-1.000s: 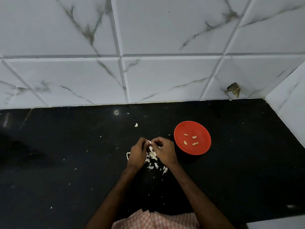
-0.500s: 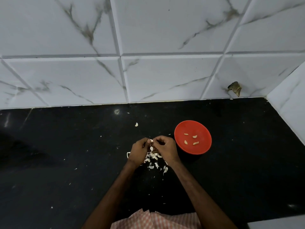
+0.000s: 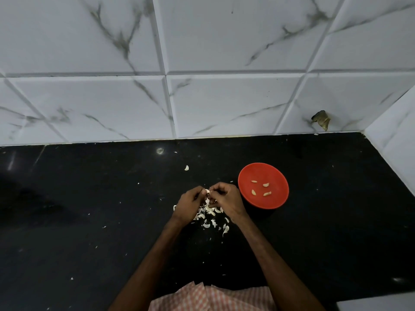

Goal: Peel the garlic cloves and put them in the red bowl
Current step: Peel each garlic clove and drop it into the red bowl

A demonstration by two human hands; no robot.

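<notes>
One clove in work: the garlic clove [image 3: 207, 191] is pinched between both my hands, held above the desk [image 3: 89, 221] and just left of the red bowl [image 3: 276, 178]. Only a pale sliver of it shows between my fingertips.
Left hand: my left hand [image 3: 189, 204] has its fingers curled and grips the clove's left side.
Right hand: my right hand [image 3: 225, 202] also has its fingers curled and nips at the clove from the right.
Risk, slip: I judge the clove small and slick once bared, so a hard tug at the skin could shoot it out of my grip.
Risk, lost clove: the heap of skins [image 3: 210, 213] lies right under my hands. A dropped clove would land pale on pale and be hard to pick out.
Risk, dirty bowl: loose skin clinging to my fingers could fall in with the clove.
Risk, bowl knocked: my right hand is near the bowl's left rim, and a careless sweep might shove the bowl.
Pointing: I cannot tell which end is the tip, because my fingers hide it.
Long axis: it seems to run left to right, from one hand to the other, but I am not sure.
Bowl contents: four peeled cloves [image 3: 266, 185] lie apart on the bottom, most of them lengthwise left to right.
Farther out: a stray scrap [image 3: 186, 168] lies on the desk toward the tiled wall [image 3: 224, 104].
</notes>
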